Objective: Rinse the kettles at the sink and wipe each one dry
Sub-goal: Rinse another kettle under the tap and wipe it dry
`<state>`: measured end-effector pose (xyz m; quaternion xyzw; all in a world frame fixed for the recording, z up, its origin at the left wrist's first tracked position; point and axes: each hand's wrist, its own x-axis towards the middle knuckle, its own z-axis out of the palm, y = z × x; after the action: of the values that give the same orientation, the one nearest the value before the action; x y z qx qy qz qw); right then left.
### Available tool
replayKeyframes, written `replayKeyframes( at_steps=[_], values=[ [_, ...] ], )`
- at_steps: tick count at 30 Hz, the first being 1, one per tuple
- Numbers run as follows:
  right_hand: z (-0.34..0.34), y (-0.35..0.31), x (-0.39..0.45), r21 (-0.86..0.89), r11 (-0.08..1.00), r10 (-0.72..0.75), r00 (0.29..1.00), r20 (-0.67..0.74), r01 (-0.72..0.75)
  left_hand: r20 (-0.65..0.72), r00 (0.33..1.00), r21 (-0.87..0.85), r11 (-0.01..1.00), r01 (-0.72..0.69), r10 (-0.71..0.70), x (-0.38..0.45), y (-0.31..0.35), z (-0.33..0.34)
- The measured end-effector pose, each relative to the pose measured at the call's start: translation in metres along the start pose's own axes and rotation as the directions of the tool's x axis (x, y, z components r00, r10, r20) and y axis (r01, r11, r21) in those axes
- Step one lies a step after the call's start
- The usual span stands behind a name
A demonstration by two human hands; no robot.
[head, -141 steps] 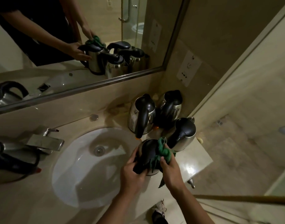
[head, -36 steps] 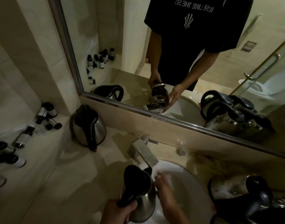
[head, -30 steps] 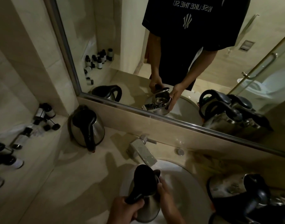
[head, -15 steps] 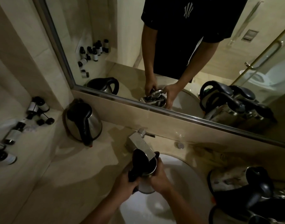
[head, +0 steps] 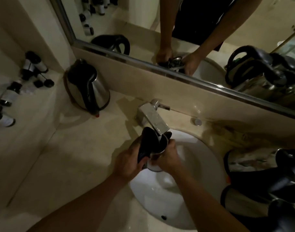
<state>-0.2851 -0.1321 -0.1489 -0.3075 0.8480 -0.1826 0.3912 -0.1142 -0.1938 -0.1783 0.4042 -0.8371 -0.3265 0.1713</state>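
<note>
Small dark bottles (head: 28, 67) on left ledge, wall mirror (head: 160, 22) above counter (head: 68, 156)

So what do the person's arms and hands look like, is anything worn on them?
Both hands, left and right, are bare: no gloves, rings or watch visible. The forearms are bare too, with no sleeves in view. The mirror shows a dark short-sleeved top.

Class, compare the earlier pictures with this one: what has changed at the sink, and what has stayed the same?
The held kettle has come up and back until its open top sits under the faucet. The right hand now grips its body; the left hand keeps the handle. The green cloth is gone. The kettle by the wall has not moved.
</note>
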Motion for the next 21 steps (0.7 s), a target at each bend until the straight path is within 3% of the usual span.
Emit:
replayKeyframes(
  at_steps=[8, 21],
  values=[
    [-0.006, -0.003, 0.017, 0.003, 0.999, -0.035, 0.998, 0.047, 0.035, -0.102, 0.995, 0.200, 0.979, 0.024, -0.004, -0.002, -0.018, 0.019],
    [0.000, 0.013, 0.029, 0.074, 0.995, -0.075, 0.997, 0.018, 0.073, -0.087, 0.996, 0.300, 0.952, 0.054, -0.029, 0.004, -0.007, 0.017]
  ],
)
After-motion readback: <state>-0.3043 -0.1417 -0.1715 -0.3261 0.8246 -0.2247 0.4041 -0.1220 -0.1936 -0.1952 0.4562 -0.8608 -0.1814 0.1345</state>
